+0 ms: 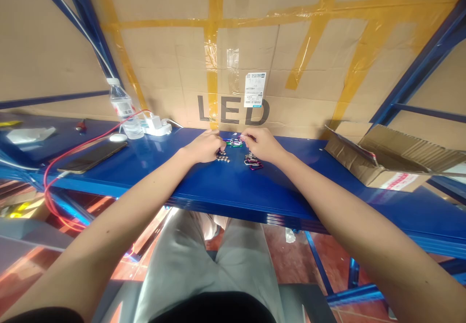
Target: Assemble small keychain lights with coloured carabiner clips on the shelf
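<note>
On the blue shelf top, my left hand [207, 146] is closed with its fingers curled down. It stands just left of a small group of green, silver and blue carabiners [235, 143]; whatever its fingertips hold is hidden. Directly below those fingers lie several small shiny metal pieces [223, 157]. My right hand [262, 143] pinches at the right end of the same group, and what is in the pinch is too small to name. Below my right hand rests a pile of red and silver carabiners [254, 161].
A large taped cardboard box [163, 70] marked LED forms the back. To the right sits an open cardboard box [382, 162]. On the left are a water bottle [125, 111], a white charger [158, 126], a phone [92, 158] and a red cable [45, 179].
</note>
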### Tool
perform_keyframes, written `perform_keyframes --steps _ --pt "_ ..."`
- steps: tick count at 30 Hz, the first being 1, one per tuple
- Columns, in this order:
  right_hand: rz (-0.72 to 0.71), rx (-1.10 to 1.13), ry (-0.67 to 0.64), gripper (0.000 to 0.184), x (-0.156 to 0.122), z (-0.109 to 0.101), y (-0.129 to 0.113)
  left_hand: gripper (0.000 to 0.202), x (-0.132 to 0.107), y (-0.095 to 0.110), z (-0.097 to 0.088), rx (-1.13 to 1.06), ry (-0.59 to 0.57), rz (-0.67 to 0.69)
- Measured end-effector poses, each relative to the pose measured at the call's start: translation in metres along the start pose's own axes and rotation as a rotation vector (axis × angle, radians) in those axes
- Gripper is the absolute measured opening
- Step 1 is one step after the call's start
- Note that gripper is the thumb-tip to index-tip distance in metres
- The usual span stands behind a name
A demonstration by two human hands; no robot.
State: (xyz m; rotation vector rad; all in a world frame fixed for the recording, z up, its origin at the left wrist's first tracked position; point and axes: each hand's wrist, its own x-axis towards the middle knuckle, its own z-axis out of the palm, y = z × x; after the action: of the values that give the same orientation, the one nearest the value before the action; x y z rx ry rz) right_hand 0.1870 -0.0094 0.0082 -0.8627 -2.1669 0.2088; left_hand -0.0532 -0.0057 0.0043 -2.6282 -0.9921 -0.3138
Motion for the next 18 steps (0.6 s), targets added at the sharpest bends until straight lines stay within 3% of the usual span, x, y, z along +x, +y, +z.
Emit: perform_keyframes --steps 4,11,14,18 --pt "-0.003 0.001 0.004 0.023 0.000 0.000 0.001 0.032 0.000 -0.006 0.003 -0.096 0.065 -0.035" --pt "0.086 0.114 -0.006 0.022 -0.001 0.002 0.001 0.033 0.001 0.004 0.005 -0.577 0.306 -0.275" --pt "0.201 0.303 -0.023 0.021 -0.001 0.004 -0.003 0.027 0.005 0.019 0.005 -0.647 0.319 -0.357" --pt "0.294 0.460 -0.063 0.022 -0.001 0.008 -0.009 0.029 0.009 0.030 0.007 -0.728 0.259 -0.298"
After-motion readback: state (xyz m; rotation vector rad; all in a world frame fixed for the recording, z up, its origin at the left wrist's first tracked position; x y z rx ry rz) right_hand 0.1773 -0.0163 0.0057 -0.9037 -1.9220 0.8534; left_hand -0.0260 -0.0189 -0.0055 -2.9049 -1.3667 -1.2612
